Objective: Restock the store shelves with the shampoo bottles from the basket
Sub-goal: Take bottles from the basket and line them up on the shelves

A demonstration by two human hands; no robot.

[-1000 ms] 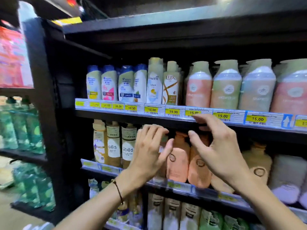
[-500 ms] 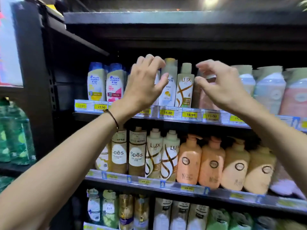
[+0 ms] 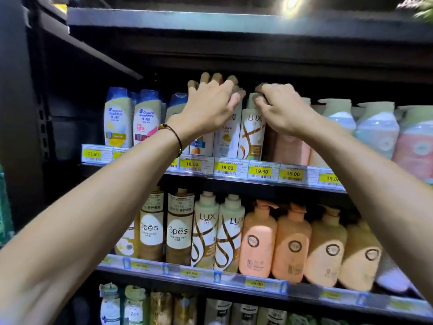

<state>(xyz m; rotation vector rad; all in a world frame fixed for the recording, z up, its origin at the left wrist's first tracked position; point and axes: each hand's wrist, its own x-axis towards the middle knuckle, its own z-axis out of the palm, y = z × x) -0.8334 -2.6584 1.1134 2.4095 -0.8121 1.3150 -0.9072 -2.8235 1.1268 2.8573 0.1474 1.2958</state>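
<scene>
Head view: both arms reach up to the upper shelf, the one edged with yellow price tags.

The left hand sits at about 12 o'clock in the frame, a dark cord bracelet on its wrist. Its fingers curl over the cap of a white Pantene shampoo bottle, and the thumb presses the bottle's shoulder, so the grip looks closed on that bottle's top.

The right hand is just beside it, toward 1 o'clock. Its fingers bend down over the pale green cap of the Lux shampoo bottle, touching it; whether the grip is truly closed on the cap I cannot tell.

Both bottles stand upright at the shelf front, touching each other. At 10 o'clock of the hands stand two Head & Shoulders bottles; at 3 o'clock, pastel bottles with green caps.

On the shelf below, at 6 o'clock, stand two Spes bottles, two taller Lux bottles and peach pump bottles. No basket shows.
</scene>
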